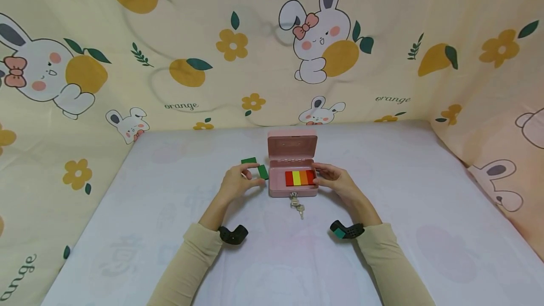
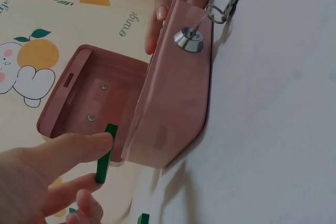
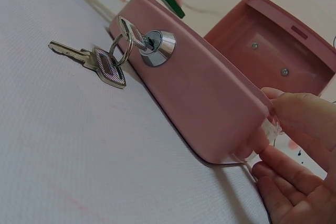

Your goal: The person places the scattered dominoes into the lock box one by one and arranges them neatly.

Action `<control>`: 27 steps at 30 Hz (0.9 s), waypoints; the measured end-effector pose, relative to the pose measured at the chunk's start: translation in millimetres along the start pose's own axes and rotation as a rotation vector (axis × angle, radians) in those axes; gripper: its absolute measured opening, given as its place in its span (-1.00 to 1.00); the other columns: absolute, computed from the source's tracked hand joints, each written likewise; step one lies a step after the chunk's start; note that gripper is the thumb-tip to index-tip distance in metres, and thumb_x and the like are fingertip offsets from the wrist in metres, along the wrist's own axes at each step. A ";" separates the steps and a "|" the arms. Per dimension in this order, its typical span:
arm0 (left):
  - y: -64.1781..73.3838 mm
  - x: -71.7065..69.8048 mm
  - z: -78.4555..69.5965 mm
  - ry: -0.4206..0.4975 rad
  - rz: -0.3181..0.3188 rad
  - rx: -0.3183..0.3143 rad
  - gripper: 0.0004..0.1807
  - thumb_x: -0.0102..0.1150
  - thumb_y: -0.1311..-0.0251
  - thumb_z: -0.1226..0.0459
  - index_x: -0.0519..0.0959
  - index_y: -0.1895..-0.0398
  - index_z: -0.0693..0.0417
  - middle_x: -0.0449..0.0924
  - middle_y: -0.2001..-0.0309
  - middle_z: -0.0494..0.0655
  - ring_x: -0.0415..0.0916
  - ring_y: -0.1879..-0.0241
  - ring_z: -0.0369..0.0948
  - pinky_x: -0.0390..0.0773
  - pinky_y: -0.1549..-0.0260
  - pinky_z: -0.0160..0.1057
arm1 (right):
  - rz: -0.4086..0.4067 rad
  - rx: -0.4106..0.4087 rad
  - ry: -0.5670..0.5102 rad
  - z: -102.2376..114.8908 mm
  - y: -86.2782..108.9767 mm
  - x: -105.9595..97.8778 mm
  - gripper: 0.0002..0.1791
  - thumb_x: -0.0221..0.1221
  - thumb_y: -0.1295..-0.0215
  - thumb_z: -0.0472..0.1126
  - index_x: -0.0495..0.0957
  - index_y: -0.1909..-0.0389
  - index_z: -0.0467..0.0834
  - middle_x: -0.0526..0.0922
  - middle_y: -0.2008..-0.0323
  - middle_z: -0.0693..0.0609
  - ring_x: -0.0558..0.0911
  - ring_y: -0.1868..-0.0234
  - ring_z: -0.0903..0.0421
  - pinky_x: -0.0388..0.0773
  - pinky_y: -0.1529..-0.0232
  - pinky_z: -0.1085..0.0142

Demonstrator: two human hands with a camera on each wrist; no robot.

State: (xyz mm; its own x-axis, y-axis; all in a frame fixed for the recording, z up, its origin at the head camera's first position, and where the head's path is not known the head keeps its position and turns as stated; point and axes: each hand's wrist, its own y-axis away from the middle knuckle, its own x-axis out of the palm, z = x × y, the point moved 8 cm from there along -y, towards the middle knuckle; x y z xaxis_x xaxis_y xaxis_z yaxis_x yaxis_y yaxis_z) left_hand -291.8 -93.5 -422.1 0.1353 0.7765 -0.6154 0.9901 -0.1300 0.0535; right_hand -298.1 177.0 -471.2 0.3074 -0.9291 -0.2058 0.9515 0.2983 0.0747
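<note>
My left hand (image 1: 241, 182) pinches a thin green block (image 2: 105, 155) between thumb and fingertips. It holds the block tilted beside the left wall of an open pink metal cash box (image 1: 278, 192). A row of red, yellow and orange blocks (image 1: 296, 178) lies inside the box. At the box's right side, my right hand (image 1: 338, 183) grips the wall, its thumb by the rim and its fingers against the outside. The lid (image 1: 292, 147) stands raised at the back. A second green block (image 1: 248, 160) lies on the table behind my left hand.
A key sits in the front lock (image 2: 189, 40), and another key (image 3: 107, 66) hangs from its ring onto the white tabletop (image 1: 272, 259). A printed cloth (image 1: 255, 79) with rabbits and oranges rises behind the table and along its sides.
</note>
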 end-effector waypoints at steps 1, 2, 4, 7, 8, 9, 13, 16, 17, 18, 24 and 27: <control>0.1 0.2 -0.6 -0.001 0.001 0.002 -0.46 0.42 -0.01 0.21 0.58 -0.13 0.09 0.42 0.48 -0.12 0.31 0.43 -0.24 0.25 0.44 -0.36 | 0.000 -0.001 0.002 -0.1 0.1 0.0 -0.36 0.23 -0.27 -0.24 0.30 -0.34 -0.29 0.30 -0.39 -0.27 0.23 -0.47 -0.19 0.16 -0.39 0.10; 0.3 0.5 -1.0 0.001 0.003 0.004 -0.45 0.42 -0.01 0.21 0.57 -0.13 0.10 0.41 0.48 -0.12 0.30 0.43 -0.23 0.25 0.44 -0.36 | 0.000 -0.001 -0.002 -0.2 0.1 0.1 -0.36 0.23 -0.26 -0.25 0.30 -0.34 -0.29 0.30 -0.39 -0.27 0.23 -0.47 -0.19 0.17 -0.39 0.12; 0.4 1.0 -1.5 0.004 0.004 0.004 -0.45 0.42 -0.01 0.21 0.57 -0.14 0.09 0.41 0.48 -0.13 0.30 0.44 -0.23 0.24 0.44 -0.36 | 0.000 0.001 -0.012 -0.5 0.1 0.4 -0.36 0.23 -0.26 -0.26 0.29 -0.35 -0.29 0.30 -0.39 -0.26 0.23 -0.47 -0.17 0.18 -0.38 0.18; -0.2 2.3 -1.8 0.004 0.004 0.000 -0.45 0.42 -0.01 0.22 0.58 -0.13 0.08 0.41 0.48 -0.13 0.30 0.45 -0.24 0.24 0.45 -0.36 | 0.002 -0.001 -0.032 -0.8 -0.2 0.9 -0.36 0.22 -0.25 -0.29 0.28 -0.35 -0.30 0.30 -0.39 -0.26 0.22 -0.47 -0.16 0.22 -0.35 0.31; -0.4 2.8 -1.8 0.005 0.005 -0.003 -0.45 0.43 0.00 0.22 0.58 -0.13 0.07 0.41 0.48 -0.13 0.29 0.45 -0.24 0.24 0.45 -0.36 | 0.002 0.000 -0.039 -1.0 -0.3 1.0 -0.36 0.22 -0.25 -0.30 0.28 -0.35 -0.30 0.30 -0.39 -0.26 0.22 -0.48 -0.16 0.22 -0.34 0.35; -0.7 3.4 -2.1 0.002 0.004 -0.003 -0.46 0.43 0.00 0.21 0.58 -0.13 0.06 0.42 0.49 -0.13 0.30 0.45 -0.24 0.24 0.45 -0.37 | 0.002 0.000 -0.040 -1.1 -0.4 1.0 -0.36 0.22 -0.25 -0.30 0.28 -0.35 -0.30 0.30 -0.39 -0.26 0.22 -0.48 -0.16 0.23 -0.34 0.38; -1.5 5.3 -4.3 -0.004 0.006 0.006 -0.47 0.43 0.00 0.21 0.60 -0.11 0.07 0.42 0.49 -0.12 0.31 0.47 -0.24 0.24 0.46 -0.37 | 0.003 0.000 -0.042 -1.7 -0.7 0.7 -0.36 0.23 -0.25 -0.29 0.29 -0.35 -0.29 0.30 -0.39 -0.26 0.22 -0.48 -0.16 0.22 -0.35 0.32; -1.7 6.2 -6.2 0.000 0.010 0.010 -0.48 0.43 0.00 0.21 0.60 -0.10 0.08 0.42 0.50 -0.12 0.30 0.49 -0.24 0.23 0.47 -0.37 | 0.005 0.005 -0.034 -1.9 -0.5 0.3 -0.36 0.22 -0.26 -0.27 0.29 -0.35 -0.28 0.29 -0.40 -0.25 0.21 -0.48 -0.16 0.18 -0.38 0.20; -1.8 6.3 -6.9 0.003 0.011 0.010 -0.49 0.42 0.00 0.21 0.60 -0.10 0.07 0.41 0.50 -0.12 0.29 0.49 -0.23 0.23 0.47 -0.37 | 0.004 0.007 -0.031 -1.9 -0.4 0.2 -0.36 0.23 -0.26 -0.26 0.29 -0.35 -0.27 0.29 -0.40 -0.25 0.21 -0.49 -0.16 0.16 -0.39 0.17; -1.9 6.3 -7.7 0.004 0.011 0.012 -0.48 0.42 0.00 0.21 0.60 -0.10 0.07 0.41 0.50 -0.12 0.29 0.49 -0.23 0.23 0.47 -0.37 | 0.003 0.008 -0.028 -2.0 -0.5 0.0 -0.36 0.23 -0.26 -0.26 0.29 -0.35 -0.27 0.29 -0.40 -0.25 0.21 -0.49 -0.16 0.16 -0.39 0.15; -2.3 7.2 -13.0 0.013 0.012 0.027 -0.46 0.44 0.01 0.20 0.60 -0.10 0.07 0.41 0.50 -0.12 0.28 0.48 -0.23 0.22 0.45 -0.36 | -0.003 0.007 -0.027 -2.3 -1.6 -0.3 -0.37 0.23 -0.26 -0.26 0.30 -0.34 -0.27 0.31 -0.39 -0.25 0.23 -0.47 -0.16 0.18 -0.38 0.18; -2.5 8.2 -14.4 0.017 0.017 0.023 -0.46 0.45 0.02 0.19 0.60 -0.11 0.05 0.40 0.50 -0.12 0.28 0.46 -0.22 0.21 0.46 -0.35 | -0.005 0.005 -0.031 -2.3 -1.7 -0.2 -0.37 0.23 -0.25 -0.27 0.30 -0.34 -0.28 0.32 -0.39 -0.25 0.24 -0.47 -0.15 0.21 -0.36 0.24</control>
State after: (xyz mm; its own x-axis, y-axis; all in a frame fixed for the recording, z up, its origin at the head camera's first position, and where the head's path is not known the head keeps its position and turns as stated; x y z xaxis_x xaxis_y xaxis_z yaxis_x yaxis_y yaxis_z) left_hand -292.6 -77.9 -416.0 0.1533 0.7841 -0.6013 0.9864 -0.1576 0.0460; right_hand -299.8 177.2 -473.6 0.3021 -0.9369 -0.1759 0.9530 0.2925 0.0784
